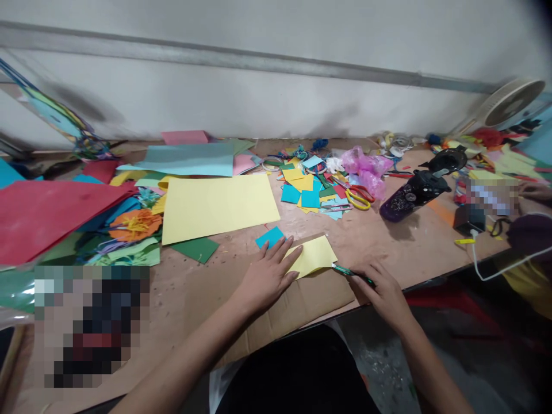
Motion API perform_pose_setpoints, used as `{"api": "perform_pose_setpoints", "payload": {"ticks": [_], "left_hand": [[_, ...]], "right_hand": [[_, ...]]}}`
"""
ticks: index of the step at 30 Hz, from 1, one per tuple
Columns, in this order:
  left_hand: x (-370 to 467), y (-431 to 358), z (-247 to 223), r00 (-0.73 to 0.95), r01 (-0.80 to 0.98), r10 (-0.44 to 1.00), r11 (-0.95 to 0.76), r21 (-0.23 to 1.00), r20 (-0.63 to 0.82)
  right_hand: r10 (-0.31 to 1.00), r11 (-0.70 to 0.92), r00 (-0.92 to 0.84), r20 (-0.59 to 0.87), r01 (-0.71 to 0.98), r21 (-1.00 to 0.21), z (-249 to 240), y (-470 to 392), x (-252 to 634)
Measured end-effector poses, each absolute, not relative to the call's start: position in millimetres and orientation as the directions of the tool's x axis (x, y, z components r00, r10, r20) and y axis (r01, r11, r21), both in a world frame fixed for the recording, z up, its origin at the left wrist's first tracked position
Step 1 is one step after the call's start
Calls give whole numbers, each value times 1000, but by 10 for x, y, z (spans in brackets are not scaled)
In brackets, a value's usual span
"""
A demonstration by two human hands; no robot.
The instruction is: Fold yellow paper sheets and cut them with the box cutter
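Note:
My left hand (267, 276) lies with its fingers spread over the left part of a small yellow sheet (317, 255). Under that sheet is a brown cardboard piece (276, 322) near the table's front edge. A green cutter (345, 270) is held in my right hand (379, 287), its tip at the sheet's lower right corner. A blue paper piece (271, 236) sits just beyond my left fingers, and a large yellow sheet (219, 206) lies farther back. Part of the small sheet is hidden under my left hand.
Small coloured paper pieces (310, 197) and yellow-handled scissors (357, 196) lie behind the cardboard. A dark bottle (403, 198) stands at the right, past pink plastic (366, 167). Red sheets (56, 213) and an orange paper flower (134, 225) are at the left. Another person's hand (535, 191) shows far right.

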State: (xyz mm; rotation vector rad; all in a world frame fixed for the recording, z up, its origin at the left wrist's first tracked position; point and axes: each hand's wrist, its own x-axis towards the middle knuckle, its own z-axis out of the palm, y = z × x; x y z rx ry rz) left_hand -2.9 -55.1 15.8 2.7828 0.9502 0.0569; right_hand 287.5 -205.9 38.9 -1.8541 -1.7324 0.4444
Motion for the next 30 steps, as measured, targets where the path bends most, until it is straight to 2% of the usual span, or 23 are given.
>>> {"api": "perform_pose_setpoints", "payload": {"ticks": [17,30], "left_hand": [[-18,-576,145,778,613,628,-761,213,5],[-12,-570,219,786,606,617,-758,243,-37]], "right_hand": [[980,-24,159,123,699,-715,324,-2079,2858],[981,-36,157,112,717,-696,288,-2113,2887]]}}
